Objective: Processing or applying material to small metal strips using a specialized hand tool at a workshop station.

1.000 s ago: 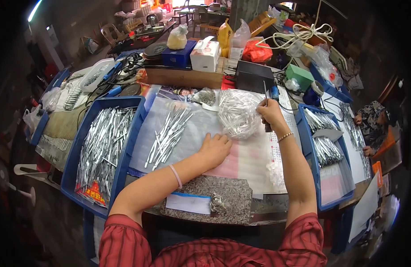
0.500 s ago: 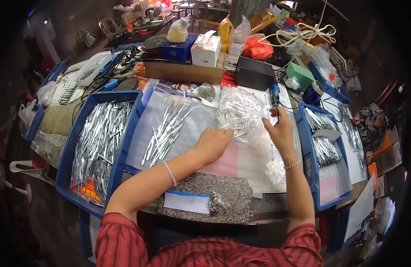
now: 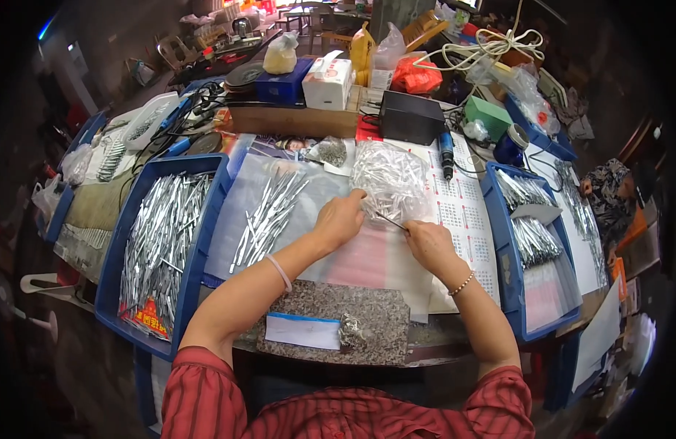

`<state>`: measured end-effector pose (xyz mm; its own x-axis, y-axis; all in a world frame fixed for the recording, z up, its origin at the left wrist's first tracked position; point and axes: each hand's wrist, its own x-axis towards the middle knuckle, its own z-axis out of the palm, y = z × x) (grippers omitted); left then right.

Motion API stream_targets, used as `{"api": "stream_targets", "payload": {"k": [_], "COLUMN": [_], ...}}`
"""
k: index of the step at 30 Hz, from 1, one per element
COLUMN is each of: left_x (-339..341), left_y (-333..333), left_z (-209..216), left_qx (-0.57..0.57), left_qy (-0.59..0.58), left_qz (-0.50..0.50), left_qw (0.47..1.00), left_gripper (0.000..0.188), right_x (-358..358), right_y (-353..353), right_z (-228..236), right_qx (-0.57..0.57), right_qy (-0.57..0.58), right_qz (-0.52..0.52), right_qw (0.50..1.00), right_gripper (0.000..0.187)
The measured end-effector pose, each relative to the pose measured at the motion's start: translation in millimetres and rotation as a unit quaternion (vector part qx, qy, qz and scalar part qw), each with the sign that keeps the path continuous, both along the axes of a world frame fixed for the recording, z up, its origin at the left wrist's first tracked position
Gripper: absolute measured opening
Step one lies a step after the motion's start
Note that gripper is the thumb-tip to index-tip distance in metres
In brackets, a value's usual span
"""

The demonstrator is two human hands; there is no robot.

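A clear plastic bag [image 3: 390, 172] full of thin, whitish, see-through pieces lies in front of me. My right hand [image 3: 429, 245] pinches a thin dark metal rod [image 3: 391, 221] at the bag's near edge, its tip pointing left. My left hand [image 3: 341, 219] is closed, fingertips against the bag's left side; what they hold, if anything, is hidden. Left of it, a loose pile of slim silver metal strips [image 3: 268, 219] rests on a translucent sheet [image 3: 319, 190].
Blue trays [image 3: 221, 197] of silver strips stand left and right. Behind the bag are a black box [image 3: 412, 117], a blue electric screwdriver [image 3: 446, 152] and a small heap of tiny parts [image 3: 330, 151]. A speckled stone slab [image 3: 385, 329] lies nearest me.
My right hand has come down and left from beside the electric screwdriver to the bag's near edge, the thin rod now plainly in view. My left hand stays by the bag. The view has shifted slightly.
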<state>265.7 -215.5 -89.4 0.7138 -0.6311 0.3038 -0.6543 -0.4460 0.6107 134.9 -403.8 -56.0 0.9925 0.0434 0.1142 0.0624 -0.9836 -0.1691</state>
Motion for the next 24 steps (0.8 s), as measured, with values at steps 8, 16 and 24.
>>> {"api": "stream_targets", "payload": {"k": [8,16,24], "left_x": [-13,-7,-15], "left_y": [-12,-14,28], "left_z": [3,12,52], "left_qx": [0.002,-0.014,-0.141], "left_qy": [0.063,0.079,0.016], "left_qz": [-0.078,-0.052,-0.061], "left_qw": [0.995,0.995,0.988], "left_gripper": [0.042,0.039,0.021], "right_x": [6,-13,-79], "right_y": [-18,-16,12], "right_z": [-1,22,67], "right_qx": [0.012,0.191,0.370], "right_qy": [0.024,-0.035,-0.045], "right_qz": [-0.034,-0.003,-0.064], "right_qw": [0.999,0.981,0.926], "right_gripper": [0.016,0.019,0.016]}}
